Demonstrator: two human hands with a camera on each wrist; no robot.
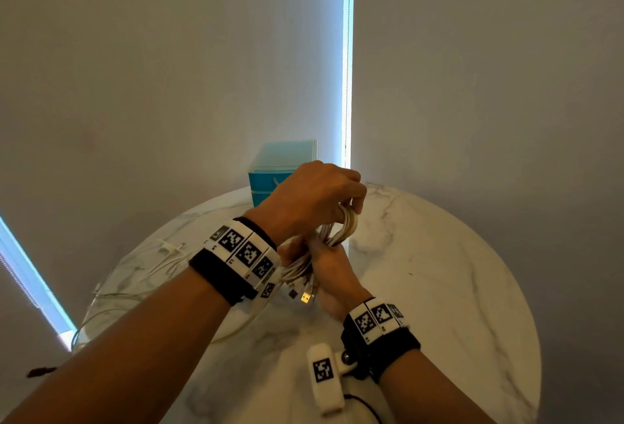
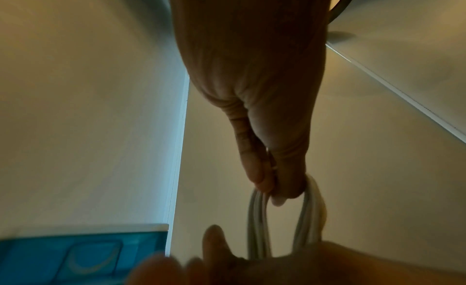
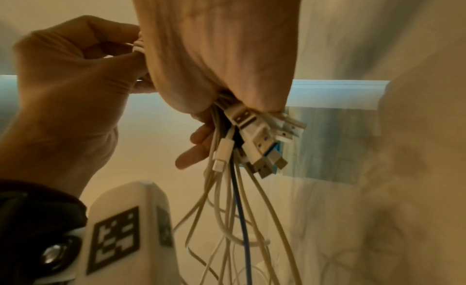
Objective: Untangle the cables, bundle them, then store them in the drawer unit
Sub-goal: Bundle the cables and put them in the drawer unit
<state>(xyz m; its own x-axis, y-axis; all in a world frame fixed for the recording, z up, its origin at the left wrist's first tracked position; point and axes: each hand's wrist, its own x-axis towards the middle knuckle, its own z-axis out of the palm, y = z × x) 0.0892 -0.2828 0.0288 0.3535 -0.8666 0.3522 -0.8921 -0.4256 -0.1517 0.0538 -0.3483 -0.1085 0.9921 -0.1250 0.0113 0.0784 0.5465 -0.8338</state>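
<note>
We are over the round marble table [image 1: 439, 255], with the teal drawer unit [image 1: 270, 184] at its far edge, just behind our hands; its drawers look closed as far as we can tell, so storing is not started. Loose white cables [image 1: 135, 271] sprawl on the left side of the table and trail up to our grip, so we judge untangling partly done and bundling in progress. Our left hand [image 1: 314, 197] sits farther out, fingers curled round the looped end of the cable bundle [image 1: 344, 227], pinching the loop between thumb and fingers. Our right hand [image 1: 329, 271] is nearer, fist closed tight round the other end, with the USB plugs [image 3: 259, 141] sticking out of it and one blue cable [image 3: 240, 219] hanging among the white ones. Left to do: gather the slack, finish the coil, open a drawer, stow it. In the way: trailing cables on the table may snag, and both hands are busy, so one must free up for the drawer.
</note>
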